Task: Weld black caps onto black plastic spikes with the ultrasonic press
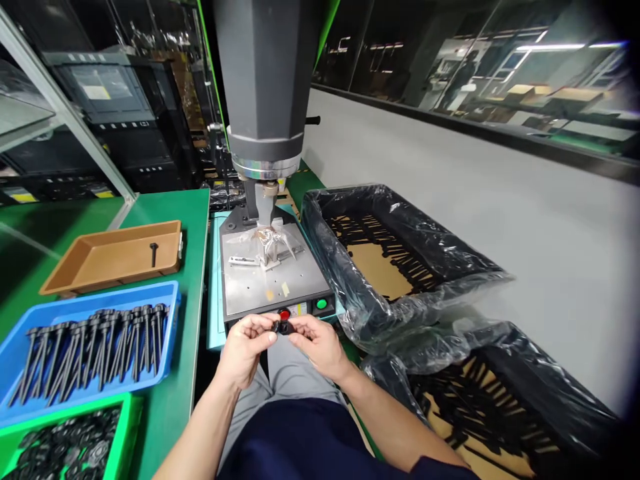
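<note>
My left hand and my right hand meet in front of the machine's front panel, fingers pinched together on a small black plastic part held between them. Just behind the part are a red button and a green button. On the metal machine table a fixture sits under the grey press head. To my left, a blue tray holds several long black pins.
A brown tray with one black pin lies on the green bench. A green bin of black round parts is at lower left. Two cardboard boxes lined with black plastic hold finished black parts on my right.
</note>
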